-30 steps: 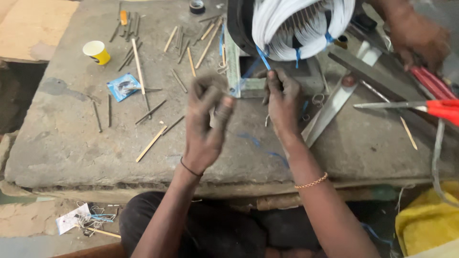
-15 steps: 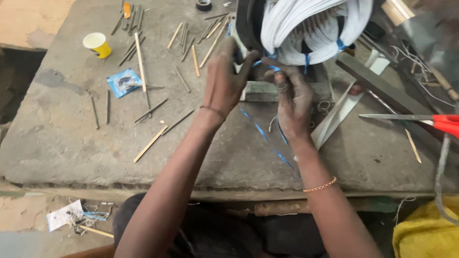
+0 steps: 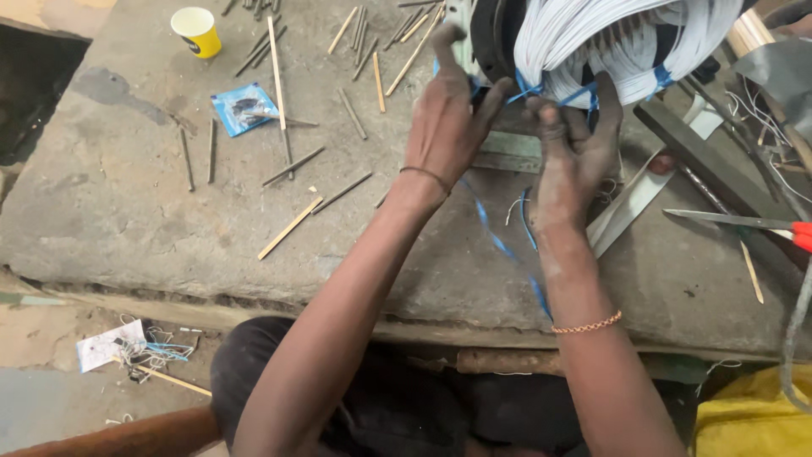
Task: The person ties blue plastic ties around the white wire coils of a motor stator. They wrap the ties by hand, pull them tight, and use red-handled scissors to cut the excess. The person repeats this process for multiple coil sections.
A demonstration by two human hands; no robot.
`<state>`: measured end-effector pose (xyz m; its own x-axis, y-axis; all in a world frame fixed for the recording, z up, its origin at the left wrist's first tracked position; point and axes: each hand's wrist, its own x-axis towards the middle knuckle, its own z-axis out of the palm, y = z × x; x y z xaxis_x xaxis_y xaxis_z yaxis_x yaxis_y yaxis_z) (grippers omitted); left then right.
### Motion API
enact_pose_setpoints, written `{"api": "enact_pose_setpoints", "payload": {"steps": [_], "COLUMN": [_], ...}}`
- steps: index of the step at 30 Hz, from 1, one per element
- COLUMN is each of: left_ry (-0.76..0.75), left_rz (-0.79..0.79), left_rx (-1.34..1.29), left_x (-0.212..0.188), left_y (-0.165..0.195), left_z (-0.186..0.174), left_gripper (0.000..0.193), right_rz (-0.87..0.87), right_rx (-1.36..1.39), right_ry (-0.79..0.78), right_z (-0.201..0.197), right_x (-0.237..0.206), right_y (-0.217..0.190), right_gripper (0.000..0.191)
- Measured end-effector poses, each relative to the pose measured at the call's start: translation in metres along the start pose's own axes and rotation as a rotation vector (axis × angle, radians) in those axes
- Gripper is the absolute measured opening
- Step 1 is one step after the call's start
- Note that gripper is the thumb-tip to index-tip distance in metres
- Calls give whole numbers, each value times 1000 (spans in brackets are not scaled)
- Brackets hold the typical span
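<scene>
left fingers: left hand [image 3: 446,127] up against the rim of the round black housing [image 3: 491,34], thumb spread to the right, fingers curled loosely on the rim; can't tell if they pinch the blue tie cord [image 3: 499,241].
right fingers: right hand [image 3: 575,156] just below the winding, fingers bunched near the blue cord where it wraps the wires; pinched close, but can't tell if they actually grip it.
cord: thin blue strand, loops round the winding at sev. spots, trails down betw. the wrists to the slab edge.
winding: white wire bundle [image 3: 609,38] bulging out of the housing, top centre-right, touching both hands.
slab: rough grey stone bench [image 3: 127,203]; housing sits at its far side.
near right: red-handled scissors [image 3: 744,222] lying open-side left, well apart from right hand; flat metal strip [image 3: 630,207] just beside right wrist.
left side: wooden sticks [image 3: 289,227] scattered, blue sachet [image 3: 243,107], yellow paper cup [image 3: 196,30] at far left.
wrists: bead bracelet on right, thin band on left.
</scene>
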<state>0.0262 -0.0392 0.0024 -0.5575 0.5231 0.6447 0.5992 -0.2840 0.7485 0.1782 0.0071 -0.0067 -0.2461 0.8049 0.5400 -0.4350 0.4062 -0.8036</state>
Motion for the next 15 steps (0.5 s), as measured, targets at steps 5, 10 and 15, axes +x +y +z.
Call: {"api": "enact_pose_setpoints", "payload": {"steps": [5, 10, 15], "left_ry": [-334, -185, -230], "left_rz": [127, 185, 62], "left_rx": [336, 185, 244], "left_x": [-3, -7, -6], "left_y": [-6, -19, -32], "left_z": [-12, -3, 21], "left_gripper": [39, 39, 36], "right_rz": [-4, -82, -157], "right_rx": [71, 56, -46], "right_ry": [-22, -82, -60], "right_z": [1, 5, 9], "right_x": [6, 13, 16], "right_y": [8, 5, 3], "right_gripper": [27, 22, 24]}}
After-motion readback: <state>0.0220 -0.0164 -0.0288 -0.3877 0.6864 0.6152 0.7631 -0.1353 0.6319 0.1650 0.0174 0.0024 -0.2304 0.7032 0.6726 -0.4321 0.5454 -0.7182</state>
